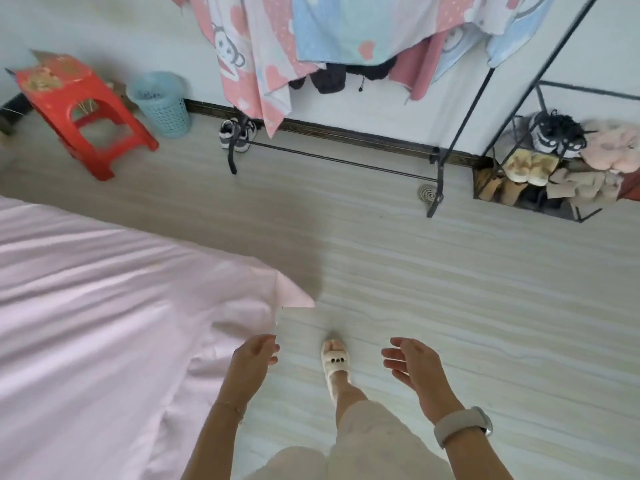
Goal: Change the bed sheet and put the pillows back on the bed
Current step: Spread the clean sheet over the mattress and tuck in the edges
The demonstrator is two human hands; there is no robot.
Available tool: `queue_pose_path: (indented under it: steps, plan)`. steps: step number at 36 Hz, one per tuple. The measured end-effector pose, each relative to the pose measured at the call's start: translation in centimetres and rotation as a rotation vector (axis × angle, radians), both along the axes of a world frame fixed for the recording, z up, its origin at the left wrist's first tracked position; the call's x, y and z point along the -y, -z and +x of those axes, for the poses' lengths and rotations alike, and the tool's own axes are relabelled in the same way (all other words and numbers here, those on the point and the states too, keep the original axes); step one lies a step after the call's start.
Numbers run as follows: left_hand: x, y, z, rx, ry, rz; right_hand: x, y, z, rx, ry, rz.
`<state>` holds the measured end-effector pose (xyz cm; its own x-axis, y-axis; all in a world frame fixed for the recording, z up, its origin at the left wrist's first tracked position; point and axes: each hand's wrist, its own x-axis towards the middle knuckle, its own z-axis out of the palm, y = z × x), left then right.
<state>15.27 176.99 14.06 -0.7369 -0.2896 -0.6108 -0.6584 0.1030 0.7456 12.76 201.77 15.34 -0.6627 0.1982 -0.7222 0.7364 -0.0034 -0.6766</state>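
Observation:
A pale pink bed sheet [104, 306] covers the bed on the left, one corner sticking out over the floor. My left hand [254, 355] hovers just beside the sheet's hanging edge, fingers loosely curled and holding nothing. My right hand [412, 362], with a watch on its wrist, is held out over the floor, fingers relaxed and empty. No pillows are in view.
A red plastic stool [86, 109] and a blue basket [161, 105] stand by the far wall. A black clothes rack [346, 161] hung with patterned sheets stands ahead. To the right is a shoe rack [540, 168]. My slippered foot [334, 358] is on the striped floor.

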Motion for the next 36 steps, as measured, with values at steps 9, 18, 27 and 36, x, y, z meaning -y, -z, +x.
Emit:
queue_pose_path:
  steps: [9, 18, 27, 36]
  plan:
    - [9.2, -3.5, -18.3, -0.124, -0.316, -0.053, 10.0, -2.8, -25.3, -0.107, -0.365, 0.056]
    - [18.1, 0.2, -24.0, -0.009, -0.724, 0.028, 22.0, -1.7, -40.0, -0.011, -0.622, 0.042]
    - [33.3, 1.0, -36.6, -0.014, -0.880, -0.031, 38.1, -3.5, -57.3, -0.104, -0.851, 0.109]
    - [41.8, -2.9, -47.2, -0.088, -1.019, -0.009, 52.6, -4.7, -68.0, -0.117, -0.909, -0.042]
